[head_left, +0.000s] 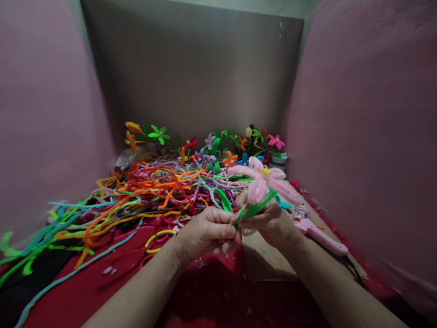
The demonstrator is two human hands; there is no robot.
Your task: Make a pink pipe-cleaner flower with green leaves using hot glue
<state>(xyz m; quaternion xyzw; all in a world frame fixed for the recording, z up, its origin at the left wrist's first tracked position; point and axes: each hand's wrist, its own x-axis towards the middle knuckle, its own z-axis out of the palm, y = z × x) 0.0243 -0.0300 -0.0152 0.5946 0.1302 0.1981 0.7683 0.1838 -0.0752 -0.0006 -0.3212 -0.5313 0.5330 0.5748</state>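
Note:
My right hand [269,221] is closed around the green stem [256,208] of a pink pipe-cleaner flower [264,181] with a yellow centre, held tilted up and to the right. My left hand [208,230] is closed in a pinch on the lower end of that green stem, where a green leaf loop [223,199] sticks up. Both hands hover just above a brown cardboard sheet [266,264] lying on the red cloth [129,273].
A big tangle of coloured pipe cleaners [136,191] spreads over the left and middle. Finished pipe-cleaner flowers [218,146] stand along the back wall. A pink glue gun [317,232] lies to the right, its cord trailing toward me. Pink walls close in both sides.

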